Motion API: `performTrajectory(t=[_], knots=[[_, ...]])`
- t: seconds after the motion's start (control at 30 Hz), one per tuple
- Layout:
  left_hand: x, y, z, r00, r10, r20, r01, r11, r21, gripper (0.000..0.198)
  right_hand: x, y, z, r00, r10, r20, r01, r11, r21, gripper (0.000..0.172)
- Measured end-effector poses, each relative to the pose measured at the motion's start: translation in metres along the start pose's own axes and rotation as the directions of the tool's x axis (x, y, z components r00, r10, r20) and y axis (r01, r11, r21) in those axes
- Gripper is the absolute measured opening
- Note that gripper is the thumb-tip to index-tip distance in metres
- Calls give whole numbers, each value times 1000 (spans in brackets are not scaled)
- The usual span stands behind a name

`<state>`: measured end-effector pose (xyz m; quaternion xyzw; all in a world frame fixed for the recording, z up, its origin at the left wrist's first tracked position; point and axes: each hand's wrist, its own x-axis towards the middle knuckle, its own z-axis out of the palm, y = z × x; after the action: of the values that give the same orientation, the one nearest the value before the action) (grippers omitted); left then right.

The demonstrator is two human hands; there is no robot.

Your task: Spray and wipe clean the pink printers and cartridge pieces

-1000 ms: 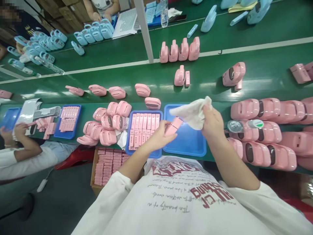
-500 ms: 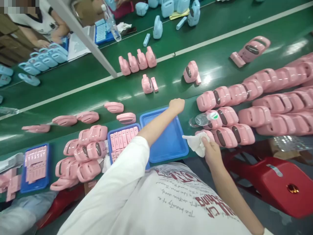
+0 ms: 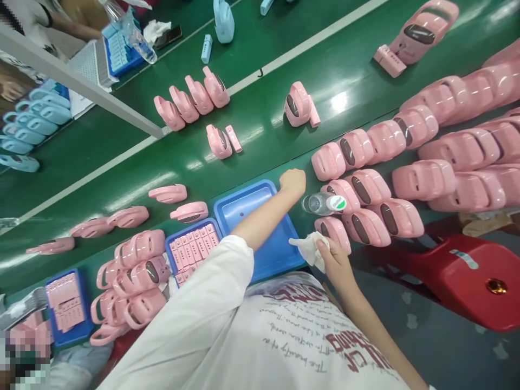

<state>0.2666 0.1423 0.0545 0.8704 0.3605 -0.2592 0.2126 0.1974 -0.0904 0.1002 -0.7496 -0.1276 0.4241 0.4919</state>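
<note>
My left hand (image 3: 293,183) is closed with the back of it showing, above the far right edge of a blue tray (image 3: 280,260); whether its fingers hold anything is hidden. A crumpled white cloth (image 3: 312,250) is pinched in my right hand (image 3: 338,265), by the tray's near right corner. Just beyond that hand, a clear bottle (image 3: 319,204) with a green and white label lies against several pink casings (image 3: 368,227). My left forearm crosses over the tray. Left of it, a second blue tray (image 3: 168,244) holds rows of small pink pieces (image 3: 194,245).
Pink casings stand in rows at the right (image 3: 424,181) and in a pile at the left (image 3: 146,271). More sit on the green belt (image 3: 260,124). A grey post (image 3: 81,81) rises at the upper left. A red stool (image 3: 467,276) is at the lower right. Another person's hand (image 3: 10,86) shows far left.
The view has shifted and turned a little, so belt items appear further left. Both hands keep much the same pose, and the right one still holds the cloth.
</note>
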Motion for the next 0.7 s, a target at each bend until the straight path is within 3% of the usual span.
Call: performTrajectory(t=[0.13,0.3,0.43,0.57,0.67,0.7], knots=[[0,0,-1,1000,-20,-12,19,999,-45,32,-2,-1,2,1000,1,-2,-1,999,50,46],[-8,-7,-20,998,-44,-41,38,990,-139,28,-9,7,-4,1000,-8,-20,10,998,70,48],[-28,-30,-41,998,-38,-43,25,961,-276,25,-14,18,-5,993,51,-109,-21,966,257,48],[-73,-78,-52,995,78,-66,-101,857,-506,30,-11,23,-3,975,149,-162,-34,830,556,50],[-126,-112,-46,975,129,-180,-217,713,-667,53,-6,18,-1,981,151,-118,-43,773,633,50],[-145,-119,-42,965,128,-227,-256,624,-738,56,-4,14,0,985,141,-98,-46,766,641,50]])
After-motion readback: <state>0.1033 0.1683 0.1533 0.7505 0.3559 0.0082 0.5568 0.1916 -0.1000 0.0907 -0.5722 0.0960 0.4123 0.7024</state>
